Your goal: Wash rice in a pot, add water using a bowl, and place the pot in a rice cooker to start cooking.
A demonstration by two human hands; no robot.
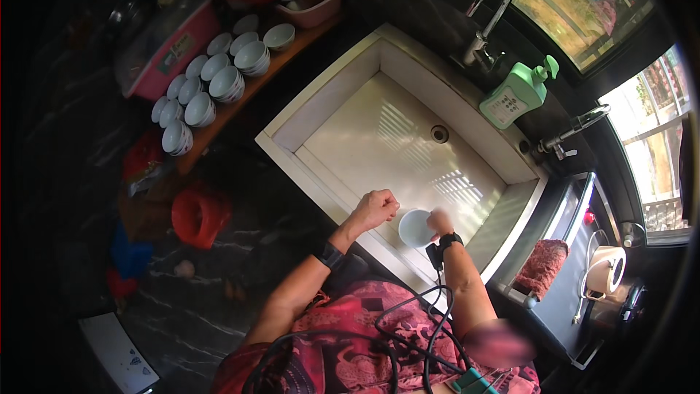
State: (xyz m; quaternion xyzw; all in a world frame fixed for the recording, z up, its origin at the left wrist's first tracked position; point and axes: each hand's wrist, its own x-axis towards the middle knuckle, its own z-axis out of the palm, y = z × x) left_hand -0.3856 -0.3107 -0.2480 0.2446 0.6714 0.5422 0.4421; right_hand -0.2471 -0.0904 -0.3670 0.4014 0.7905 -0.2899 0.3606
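Over the near part of a pale rectangular sink (350,148), my right hand (440,223) grips the rim of a white bowl (414,228). The bowl's hollow inside faces up towards the camera. To its left, my left hand (377,208) is curled into a loose fist over the sink, apart from the bowl, with nothing visible in it. Both wrists wear black bands, and a black cable hangs from the right one. The sink's drain (439,134) lies near the far wall.
Stacked white bowls (224,85) line a wooden shelf at the left, beside a pink basin (175,49). Behind the sink stand a chrome faucet (481,38), a green pump bottle (514,96) and a second tap (569,131). A reddish cloth (542,268) hangs at the right.
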